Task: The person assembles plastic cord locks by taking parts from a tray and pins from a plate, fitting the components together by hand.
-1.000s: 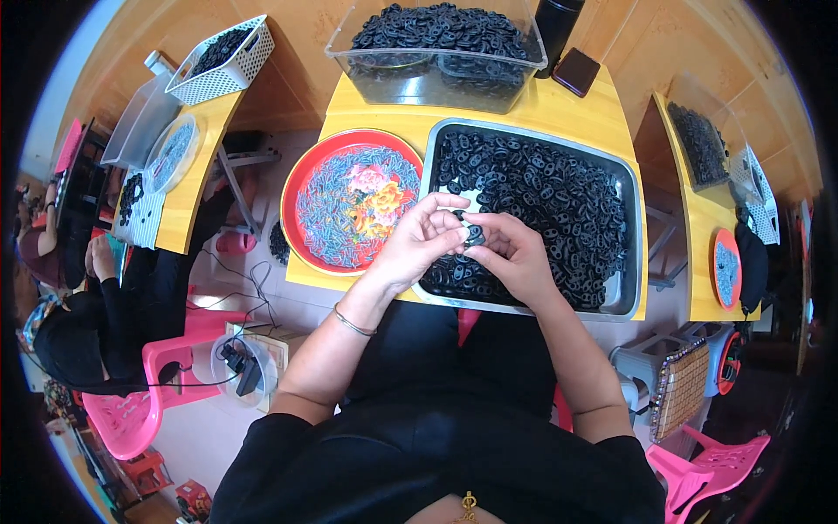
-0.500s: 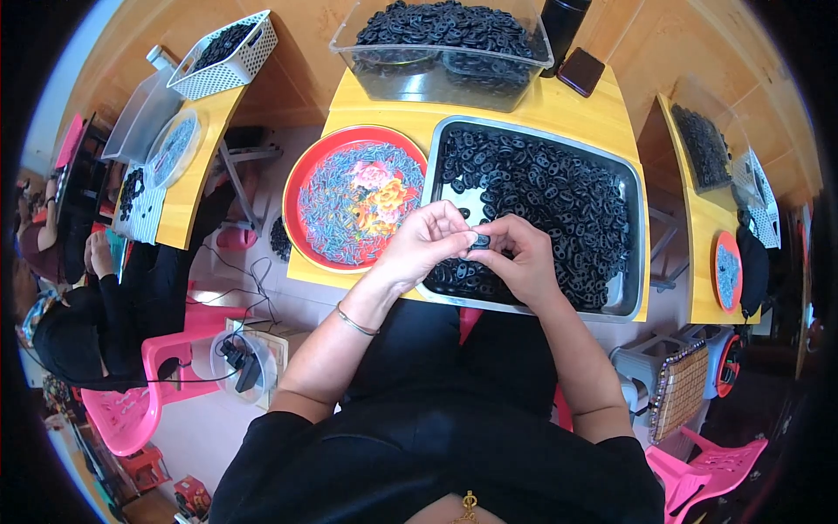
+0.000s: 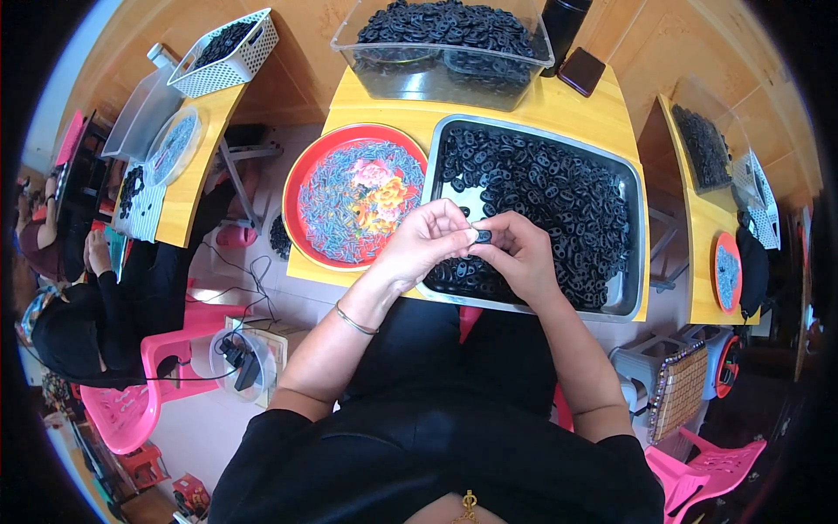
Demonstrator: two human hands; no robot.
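Over the near left part of a metal tray [image 3: 643,218], both hands meet on a small black oval piece [image 3: 484,237] with openings in it. My left hand [image 3: 429,240] has thumb and forefinger pinched at its left end; whether a pin is also between them is hidden. My right hand [image 3: 522,253] grips the other end between thumb and forefinger. Many similar black oval pieces [image 3: 559,205] fill the tray. Left of it, a red round tray [image 3: 294,205] with a flower print holds many thin grey-blue pins [image 3: 336,231].
A clear plastic bin [image 3: 419,86] heaped with black pieces stands at the back of the yellow table [image 3: 576,109]. Beside it are a dark cylinder [image 3: 563,31] and a dark flat case [image 3: 580,72]. Side tables flank mine; a person [image 3: 74,327] sits left, near a pink chair [image 3: 157,367].
The small black piece has turned between my fingertips, so its longer flat face now shows. My hands have barely shifted. At the left, the other person's hand has moved slightly.
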